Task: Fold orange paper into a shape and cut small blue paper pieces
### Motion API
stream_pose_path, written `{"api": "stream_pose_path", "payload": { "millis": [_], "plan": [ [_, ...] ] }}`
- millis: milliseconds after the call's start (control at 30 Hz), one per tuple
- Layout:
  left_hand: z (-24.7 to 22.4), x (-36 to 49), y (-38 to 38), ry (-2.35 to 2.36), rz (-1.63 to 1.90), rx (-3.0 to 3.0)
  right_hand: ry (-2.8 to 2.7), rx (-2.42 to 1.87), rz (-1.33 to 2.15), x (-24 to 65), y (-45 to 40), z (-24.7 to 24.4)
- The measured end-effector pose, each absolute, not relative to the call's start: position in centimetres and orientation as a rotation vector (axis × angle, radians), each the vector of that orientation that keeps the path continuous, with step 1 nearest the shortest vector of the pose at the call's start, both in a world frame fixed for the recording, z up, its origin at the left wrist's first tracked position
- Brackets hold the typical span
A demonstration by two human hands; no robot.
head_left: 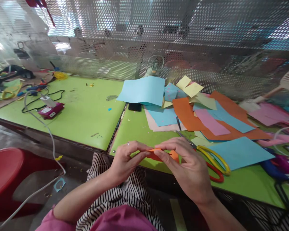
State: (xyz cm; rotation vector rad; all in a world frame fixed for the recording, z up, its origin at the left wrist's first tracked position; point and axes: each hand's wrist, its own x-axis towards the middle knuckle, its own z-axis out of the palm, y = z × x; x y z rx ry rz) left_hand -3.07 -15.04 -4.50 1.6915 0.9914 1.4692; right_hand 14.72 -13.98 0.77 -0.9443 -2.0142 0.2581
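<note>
A small piece of orange paper (174, 156) is held between my two hands at the table's front edge. My left hand (127, 160) pinches its left end between thumb and fingers, and a ring shows on one finger. My right hand (191, 168) grips the same piece from the right, thumb below and fingertips on its top edge. Part of the paper is hidden behind the right fingers. Just right of my right hand lie scissors with yellow and red handles (214, 160), their blades pointing away to the left.
Blue sheets (144, 89), orange sheets (186, 114) and a pink strip (212, 122) cover the right table. A black phone (135, 106) lies under blue paper. A magenta power block (51, 110) with cables sits left. A red stool (7, 170) stands at the lower left.
</note>
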Motion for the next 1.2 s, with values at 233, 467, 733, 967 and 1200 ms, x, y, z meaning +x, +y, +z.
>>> {"api": "stream_pose_path", "payload": {
  "millis": [233,467,733,967,1200],
  "plan": [
    [-4.0,-3.6,-13.3,0.97,1.211,1.231,-2.036,-1.284,0.562,15.2,-11.9,1.1],
    [-3.0,-5.1,-9.4,0.942,1.005,1.26,-2.174,-1.413,1.014,15.8,-7.0,0.5],
    [-3.5,-4.7,-7.6,1.021,1.003,1.269,-2.235,-1.448,0.954,16.3,-4.7,1.3],
    [-4.3,-5.3,-6.6,1.046,1.132,1.034,-1.614,-1.428,0.891,19.9,-6.2,0.5],
    [-4.3,-4.8,-6.5,1.055,1.192,0.952,-1.395,-1.408,0.832,19.5,-7.5,-2.7]
  ]
}}
